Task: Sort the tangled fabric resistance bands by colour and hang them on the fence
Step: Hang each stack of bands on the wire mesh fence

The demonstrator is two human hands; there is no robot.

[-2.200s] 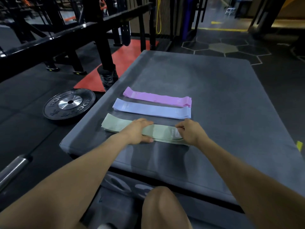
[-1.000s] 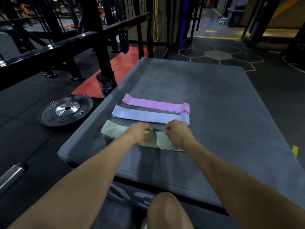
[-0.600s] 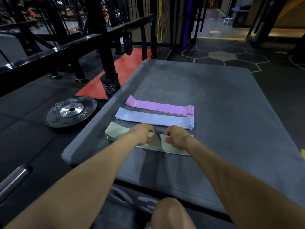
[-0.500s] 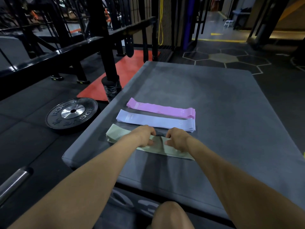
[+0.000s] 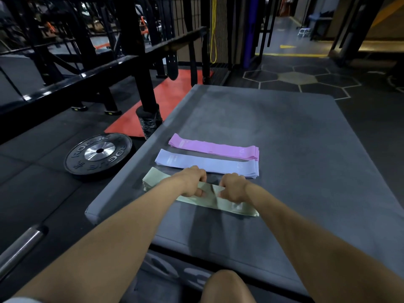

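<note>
Three flat stacks of fabric bands lie in parallel rows on a grey padded platform. The pink bands are farthest, the lavender-blue bands in the middle, the pale green bands nearest me. My left hand and my right hand sit side by side on the middle of the green stack, fingers curled and pinching its top layer. The green stack's centre is hidden under both hands. A black wire fence stands beyond the platform's far left corner.
A black weight plate lies on the floor left of the platform. A black rack post stands by the platform's left edge, with an orange mat behind it. A barbell end shows at lower left. My knee is below the platform's front edge.
My hands have drawn together from the green stack's spread-out ends to its middle, and their fingers have curled onto the top layer. The pink and lavender stacks have stayed put.
</note>
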